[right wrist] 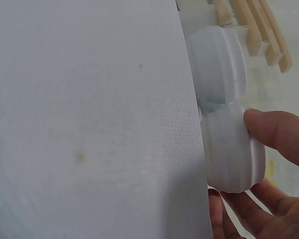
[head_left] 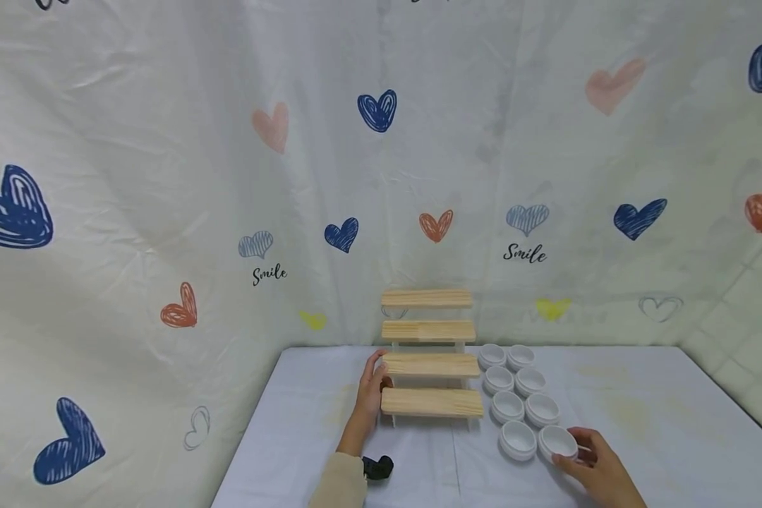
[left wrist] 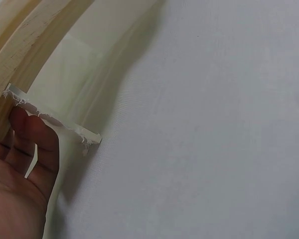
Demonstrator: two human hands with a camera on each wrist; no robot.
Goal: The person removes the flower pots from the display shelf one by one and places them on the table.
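Note:
A tiered display stand (head_left: pixel 430 365), with several pale wooden shelves on white side supports, stands near the back of the table. My left hand (head_left: pixel 371 386) grips its left side; the left wrist view shows curled fingers (left wrist: pixel 44 142) at the white side support (left wrist: pixel 55 117), under a wooden shelf. To the right, several small white bowls stand in two columns. With thumb and fingers on opposite sides, my right hand (head_left: pixel 593 462) holds the front right bowl (head_left: pixel 557 443) by its rim and wall. Beside that one stands the front left bowl (head_left: pixel 518 441).
A white cloth covers the table (head_left: pixel 648 416). Behind it hangs a white curtain (head_left: pixel 457 162) printed with hearts. A small black object (head_left: pixel 378 467) shows beside my left wrist, by the beige sleeve (head_left: pixel 339 481).

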